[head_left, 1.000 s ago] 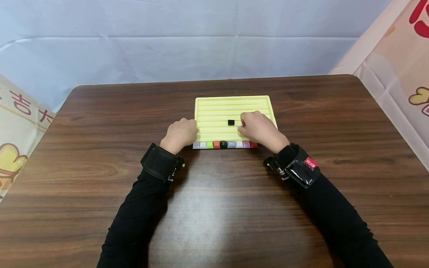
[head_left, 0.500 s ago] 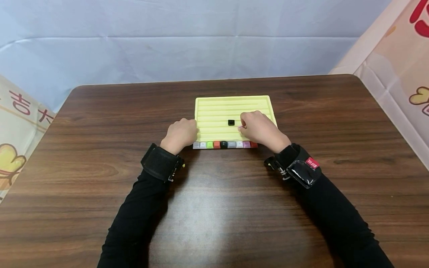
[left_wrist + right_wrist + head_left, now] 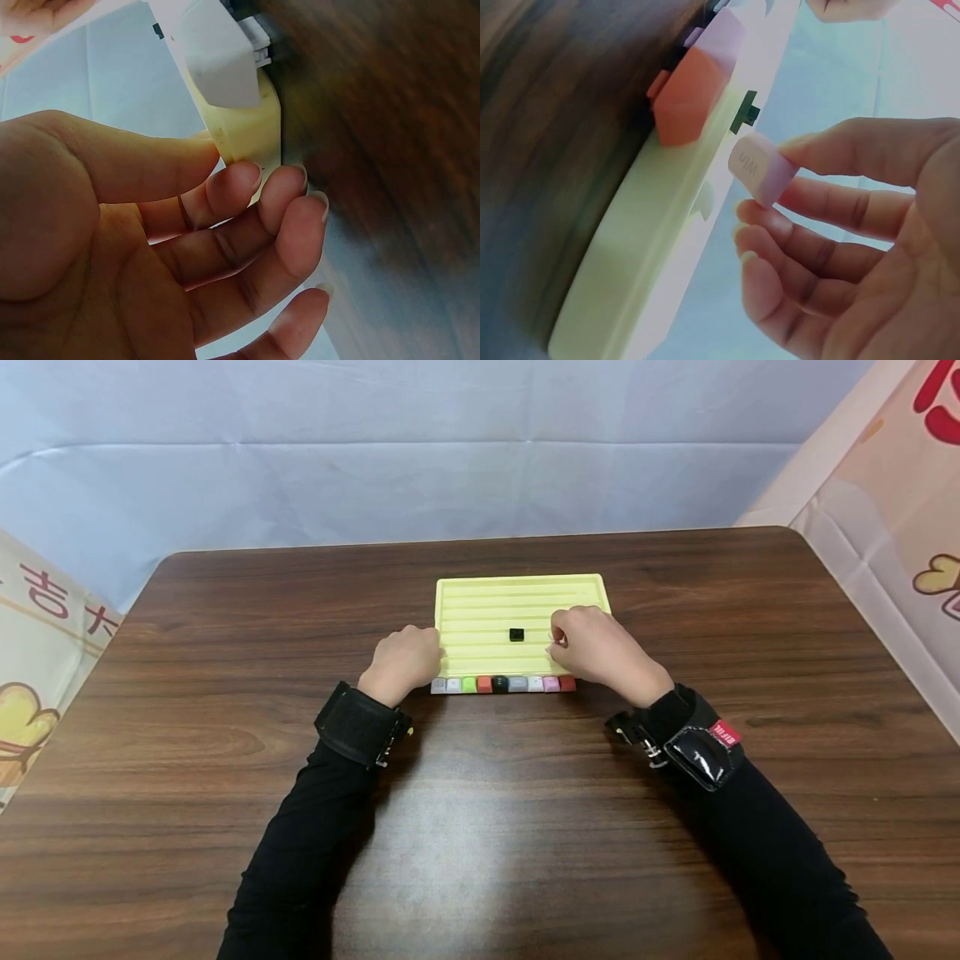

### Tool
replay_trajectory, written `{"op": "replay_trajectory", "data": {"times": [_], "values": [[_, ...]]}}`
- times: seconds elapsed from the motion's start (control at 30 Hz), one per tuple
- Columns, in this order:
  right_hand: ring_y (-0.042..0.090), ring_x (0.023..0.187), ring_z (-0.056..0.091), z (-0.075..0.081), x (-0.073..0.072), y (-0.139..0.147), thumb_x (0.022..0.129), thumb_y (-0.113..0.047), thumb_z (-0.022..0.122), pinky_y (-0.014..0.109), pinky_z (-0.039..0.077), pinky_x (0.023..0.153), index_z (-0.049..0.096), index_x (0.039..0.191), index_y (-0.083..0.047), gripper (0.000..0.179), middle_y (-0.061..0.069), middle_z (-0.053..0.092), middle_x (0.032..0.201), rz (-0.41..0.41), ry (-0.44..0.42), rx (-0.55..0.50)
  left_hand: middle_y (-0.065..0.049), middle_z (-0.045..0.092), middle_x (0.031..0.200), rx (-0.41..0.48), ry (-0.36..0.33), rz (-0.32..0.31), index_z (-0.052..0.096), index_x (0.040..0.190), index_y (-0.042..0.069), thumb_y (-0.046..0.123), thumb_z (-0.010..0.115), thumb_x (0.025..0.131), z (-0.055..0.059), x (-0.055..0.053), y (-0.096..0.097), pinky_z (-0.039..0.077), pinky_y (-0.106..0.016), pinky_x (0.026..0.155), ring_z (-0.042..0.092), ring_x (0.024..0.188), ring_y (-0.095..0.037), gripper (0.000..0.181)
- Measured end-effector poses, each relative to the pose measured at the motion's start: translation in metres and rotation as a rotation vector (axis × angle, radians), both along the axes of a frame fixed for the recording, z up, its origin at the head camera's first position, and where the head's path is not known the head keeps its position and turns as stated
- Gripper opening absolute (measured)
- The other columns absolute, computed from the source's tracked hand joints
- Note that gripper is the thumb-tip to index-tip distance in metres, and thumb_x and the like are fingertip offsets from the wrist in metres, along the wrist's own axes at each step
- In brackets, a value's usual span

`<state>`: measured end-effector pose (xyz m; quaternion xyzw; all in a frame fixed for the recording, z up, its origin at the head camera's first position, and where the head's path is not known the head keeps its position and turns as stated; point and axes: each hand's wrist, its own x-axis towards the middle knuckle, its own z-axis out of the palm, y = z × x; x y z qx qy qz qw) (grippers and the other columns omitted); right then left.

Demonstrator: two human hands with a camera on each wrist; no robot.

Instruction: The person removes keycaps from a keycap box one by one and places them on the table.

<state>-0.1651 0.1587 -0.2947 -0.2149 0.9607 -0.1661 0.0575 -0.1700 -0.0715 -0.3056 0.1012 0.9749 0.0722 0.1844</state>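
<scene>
A pale yellow ridged tray (image 3: 480,602) lies on the table. My left hand (image 3: 405,662) grips its left edge, thumb on one side and curled fingers on the other in the left wrist view. Over the tray's right part is my right hand (image 3: 600,647). In the right wrist view, its thumb and index finger pinch a pale pink keycap (image 3: 761,169) marked "Win"; the other fingers are curled loosely. A black keycap (image 3: 517,634) sits mid-tray. Several coloured keycaps line the front edge, ending at the right with a red keycap (image 3: 567,684).
Around the tray spreads a dark wood-grain table (image 3: 480,827). Behind it hangs a light blue cloth (image 3: 450,460). Printed cloths stand at the left and right sides. Each wrist wears a black strap.
My right hand has shifted slightly to the right across the tray, away from the black keycap. The left hand stays on the tray's edge.
</scene>
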Motion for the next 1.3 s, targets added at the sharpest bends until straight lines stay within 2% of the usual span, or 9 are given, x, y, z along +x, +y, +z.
{"op": "replay_trajectory", "data": {"times": [0.2,0.47,0.9,1.3], "values": [[0.02,0.06,0.039,0.002,0.006,0.01,0.081,0.0,0.05,0.03,0.029,0.055,0.055,0.075,-0.001,0.008,0.008,0.048,0.068,0.038,-0.021,-0.006,-0.009,0.043,0.069,0.01,0.002,-0.002,0.058,0.092,0.003,0.019,0.041,0.098,0.0,0.0,0.0,0.032,-0.031,0.056,0.041,0.06,-0.022,0.024],[0.02,0.063,0.041,0.004,0.012,0.02,0.081,0.001,0.053,0.031,0.032,0.056,0.058,0.075,-0.001,0.007,0.006,0.048,0.068,0.095,0.003,-0.007,-0.01,0.047,0.072,-0.004,0.004,0.005,0.058,0.096,0.003,0.019,0.041,0.098,0.0,0.0,0.001,0.032,-0.032,0.057,0.043,0.062,-0.022,0.024],[0.021,0.068,0.045,0.003,0.021,0.033,0.083,-0.001,0.06,0.034,0.037,0.061,0.062,0.08,0.0,0.003,0.009,0.052,0.076,0.142,0.004,-0.008,-0.011,0.049,0.074,-0.002,0.007,0.004,0.058,0.097,0.002,0.019,0.041,0.098,0.0,0.0,0.001,0.033,-0.032,0.058,0.043,0.063,-0.023,0.024],[0.021,0.068,0.046,0.006,0.022,0.038,0.08,0.002,0.06,0.035,0.038,0.061,0.062,0.077,-0.001,0.005,0.009,0.052,0.078,0.18,-0.067,0.051,-0.01,0.046,0.071,0.014,0.01,-0.002,0.058,0.095,0.002,0.019,0.041,0.098,0.001,0.001,-0.001,0.032,-0.032,0.057,0.042,0.061,-0.022,0.024]]}}
